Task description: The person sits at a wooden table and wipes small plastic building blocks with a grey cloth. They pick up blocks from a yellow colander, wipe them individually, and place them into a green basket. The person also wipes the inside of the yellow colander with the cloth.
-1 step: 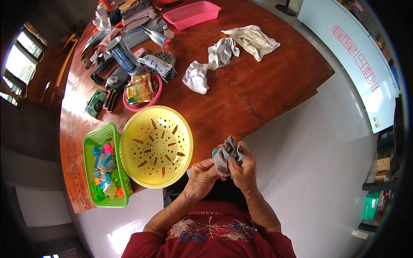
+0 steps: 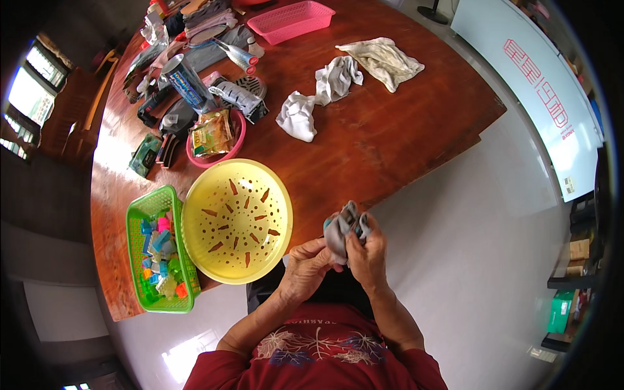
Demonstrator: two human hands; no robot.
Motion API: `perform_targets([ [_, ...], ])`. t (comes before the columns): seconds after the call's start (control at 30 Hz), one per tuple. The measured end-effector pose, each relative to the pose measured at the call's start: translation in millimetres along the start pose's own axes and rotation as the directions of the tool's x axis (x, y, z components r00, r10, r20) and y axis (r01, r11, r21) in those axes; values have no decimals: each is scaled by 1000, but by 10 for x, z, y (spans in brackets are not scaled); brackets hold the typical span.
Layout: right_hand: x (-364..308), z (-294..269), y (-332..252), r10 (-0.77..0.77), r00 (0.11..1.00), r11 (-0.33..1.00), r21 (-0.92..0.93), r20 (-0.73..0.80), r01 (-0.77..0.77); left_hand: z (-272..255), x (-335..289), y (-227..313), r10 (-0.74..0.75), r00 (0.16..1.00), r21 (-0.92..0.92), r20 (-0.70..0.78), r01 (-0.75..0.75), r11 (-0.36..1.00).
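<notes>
A bunched grey cloth (image 2: 337, 235) with a bit of teal at its edge is held up between both hands, just off the table's near edge and above my lap. My right hand (image 2: 368, 257) is closed on its right side, the thumb pressed on the folds. From the left, my left hand (image 2: 304, 265) pinches the cloth's lower edge between thumb and fingers. The cloth's exact kind is hard to make out in its folds. Left of my hands stands a yellow colander (image 2: 281, 224) with nothing inside.
A green basket (image 2: 188, 296) of colourful plastic blocks sits beside the colander. Behind are a pink bowl (image 2: 241, 133) with food packets, a blue can (image 2: 185, 83) and assorted clutter. Crumpled white cloths (image 2: 298, 117), a cream cloth (image 2: 383, 62) and a pink basket (image 2: 292, 32) lie farther back.
The grey cloth has shifted slightly in my grip, with its folds turned and its smooth side showing more. Both hands stay in nearly the same place.
</notes>
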State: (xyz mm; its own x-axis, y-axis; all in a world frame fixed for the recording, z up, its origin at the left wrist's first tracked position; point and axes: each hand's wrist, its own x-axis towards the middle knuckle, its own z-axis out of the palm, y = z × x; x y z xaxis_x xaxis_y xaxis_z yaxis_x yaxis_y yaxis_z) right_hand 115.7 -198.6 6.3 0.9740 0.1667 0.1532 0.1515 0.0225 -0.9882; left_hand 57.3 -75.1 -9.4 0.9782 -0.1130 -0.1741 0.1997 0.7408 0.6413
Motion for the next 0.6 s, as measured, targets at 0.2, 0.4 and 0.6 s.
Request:
perform_targets([
  [0.2,-177,196,15,194,981,883,437,-15,-169,-5,19,33,142,975,-157,-171,-169,973],
  [0.4,-197,126,-50,292,945,706,634,145,-315,2,-19,131,173,973,50,-154,-167,985],
  [0.6,-87,172,26,220,967,812,525,128,-254,-83,-51,194,209,965,155,-160,-185,971],
])
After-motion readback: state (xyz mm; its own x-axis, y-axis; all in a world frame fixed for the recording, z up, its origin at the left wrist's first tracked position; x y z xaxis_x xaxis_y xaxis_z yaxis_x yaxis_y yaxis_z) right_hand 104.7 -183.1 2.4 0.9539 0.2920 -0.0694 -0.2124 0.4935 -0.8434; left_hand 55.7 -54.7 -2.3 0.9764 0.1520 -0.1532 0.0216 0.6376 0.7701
